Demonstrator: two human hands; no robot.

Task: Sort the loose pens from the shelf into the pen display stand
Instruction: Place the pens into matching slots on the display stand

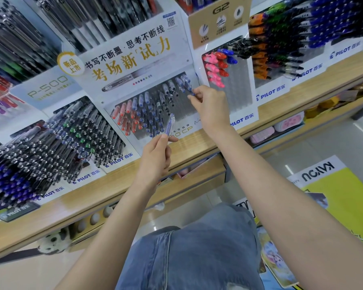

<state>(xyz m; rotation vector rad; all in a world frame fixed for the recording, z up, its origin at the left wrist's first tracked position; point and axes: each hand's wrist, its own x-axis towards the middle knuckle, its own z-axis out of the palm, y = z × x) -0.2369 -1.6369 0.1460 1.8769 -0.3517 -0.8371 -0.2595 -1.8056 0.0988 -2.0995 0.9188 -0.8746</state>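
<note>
A white pen display stand (pixel 182 110) with a grey slotted face stands on the wooden shelf, holding red, blue and black capped pens. My right hand (pixel 210 105) pinches a blue pen (pixel 190 92) by its end at the stand's upper right slots. My left hand (pixel 157 151) is lower, in front of the stand's bottom edge, gripping a clear blue pen (pixel 170 124) that points up toward the stand.
Other full pen racks flank the stand: black, green and blue pens (pixel 50 147) on the left, a G2 rack with pink and red pens (pixel 216 68) on the right. The wooden shelf edge (pixel 113 191) runs diagonally. Below are a lower shelf with small items and a yellow poster (pixel 340 206).
</note>
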